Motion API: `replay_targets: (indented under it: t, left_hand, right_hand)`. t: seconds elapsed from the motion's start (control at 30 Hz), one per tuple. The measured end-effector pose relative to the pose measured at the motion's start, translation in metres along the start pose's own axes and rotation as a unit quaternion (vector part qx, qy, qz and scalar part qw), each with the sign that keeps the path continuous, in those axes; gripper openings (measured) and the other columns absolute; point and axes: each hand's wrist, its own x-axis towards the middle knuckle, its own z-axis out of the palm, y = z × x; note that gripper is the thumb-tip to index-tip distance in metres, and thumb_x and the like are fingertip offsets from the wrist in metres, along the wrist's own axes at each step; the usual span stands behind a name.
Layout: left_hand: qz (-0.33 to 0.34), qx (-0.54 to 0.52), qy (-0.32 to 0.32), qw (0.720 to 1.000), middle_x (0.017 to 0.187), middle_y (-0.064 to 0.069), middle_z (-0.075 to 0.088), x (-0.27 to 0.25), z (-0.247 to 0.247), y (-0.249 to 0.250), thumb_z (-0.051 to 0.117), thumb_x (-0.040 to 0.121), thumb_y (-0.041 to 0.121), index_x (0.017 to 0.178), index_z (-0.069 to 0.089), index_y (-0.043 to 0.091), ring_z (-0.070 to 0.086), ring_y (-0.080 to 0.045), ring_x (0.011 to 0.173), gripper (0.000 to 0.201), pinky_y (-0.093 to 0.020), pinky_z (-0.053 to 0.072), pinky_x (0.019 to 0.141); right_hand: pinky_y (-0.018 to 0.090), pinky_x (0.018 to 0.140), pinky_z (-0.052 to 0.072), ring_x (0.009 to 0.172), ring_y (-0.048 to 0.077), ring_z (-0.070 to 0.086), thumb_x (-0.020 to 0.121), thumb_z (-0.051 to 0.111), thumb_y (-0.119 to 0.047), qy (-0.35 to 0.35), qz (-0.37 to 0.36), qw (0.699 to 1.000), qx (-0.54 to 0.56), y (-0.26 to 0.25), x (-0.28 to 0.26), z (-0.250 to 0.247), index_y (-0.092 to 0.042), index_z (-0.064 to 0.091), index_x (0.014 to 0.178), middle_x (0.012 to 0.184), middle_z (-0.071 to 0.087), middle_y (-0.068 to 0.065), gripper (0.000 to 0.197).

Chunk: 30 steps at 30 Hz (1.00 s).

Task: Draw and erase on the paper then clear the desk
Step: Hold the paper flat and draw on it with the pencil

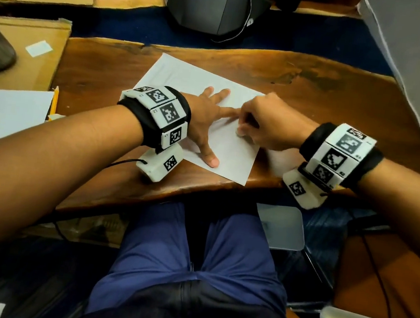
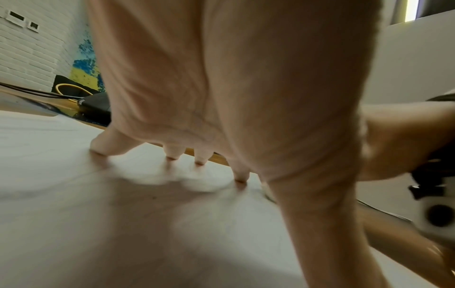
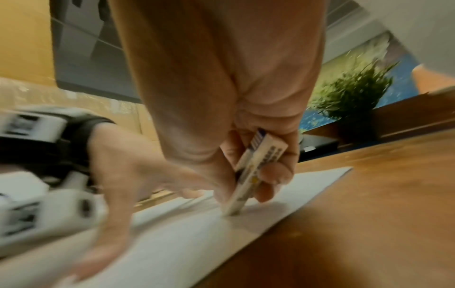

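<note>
We see our left hand filling the upper middle of the frame, palm down, its fingertips spread and pressed onto the white paper that covers the lower left. The thumb runs down toward the lower right. A strip of the wooden desk shows behind the fingers. At the right edge our other forearm comes in, blurred, with a black-and-white wrist device below it. In the upper left stand a white brick wall, black cables, a dark object and a blue-and-yellow patch.
</note>
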Motion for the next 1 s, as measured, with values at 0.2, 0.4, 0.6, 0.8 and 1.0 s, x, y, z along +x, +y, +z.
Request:
replay_targets:
  t: [0.2,0.4,0.6,0.8,1.0]
  left_hand:
    - [-0.002,0.012,0.001,1.000,0.160,0.003,-0.028,0.001,0.001,0.001,0.080,0.046,0.073,0.148,-0.011,0.054,-0.019,-0.030,0.149,0.138,-0.066,0.012,0.115]
    - [0.000,0.005,0.007,1.000,0.160,0.003,-0.028,-0.001,0.001,0.000,0.082,0.049,0.069,0.150,-0.011,0.051,-0.020,-0.029,0.149,0.138,-0.063,0.010,0.117]
    - [-0.001,0.017,0.007,1.000,0.160,0.003,-0.028,0.001,0.002,0.000,0.081,0.048,0.071,0.149,-0.012,0.052,-0.019,-0.030,0.149,0.138,-0.065,0.012,0.116]
    - [-0.004,0.026,0.003,1.000,0.161,0.001,-0.027,-0.001,-0.002,0.004,0.079,0.049,0.072,0.150,-0.012,0.051,-0.018,-0.032,0.149,0.137,-0.066,0.012,0.115]
    - [-0.004,0.020,0.002,1.000,0.160,0.001,-0.028,-0.001,0.000,0.002,0.079,0.049,0.072,0.150,-0.013,0.051,-0.019,-0.032,0.148,0.138,-0.066,0.011,0.116]
  right_hand:
    - [0.036,0.073,0.057,0.080,0.020,0.066,0.090,0.070,-0.023,-0.004,0.026,0.999,0.018,0.007,0.001,-0.012,-0.011,0.073,0.094,0.085,0.071,0.004,0.013]
    - [0.031,0.070,0.053,0.076,0.017,0.062,0.090,0.070,-0.022,-0.057,-0.048,0.997,0.009,-0.013,-0.015,0.002,-0.011,0.071,0.091,0.084,0.070,0.002,0.011]
    - [0.038,0.072,0.055,0.080,0.019,0.062,0.091,0.068,-0.022,-0.005,0.007,1.000,0.016,-0.004,-0.009,0.001,-0.009,0.072,0.091,0.086,0.070,0.004,0.013]
    - [0.034,0.075,0.054,0.086,0.021,0.063,0.089,0.070,-0.024,-0.011,0.020,0.999,0.039,0.000,-0.010,-0.004,-0.011,0.073,0.094,0.089,0.070,0.003,0.014]
    - [0.030,0.068,0.050,0.075,0.018,0.060,0.088,0.070,-0.024,-0.044,-0.068,0.996,0.021,-0.020,-0.026,0.014,-0.009,0.071,0.091,0.084,0.068,0.002,0.015]
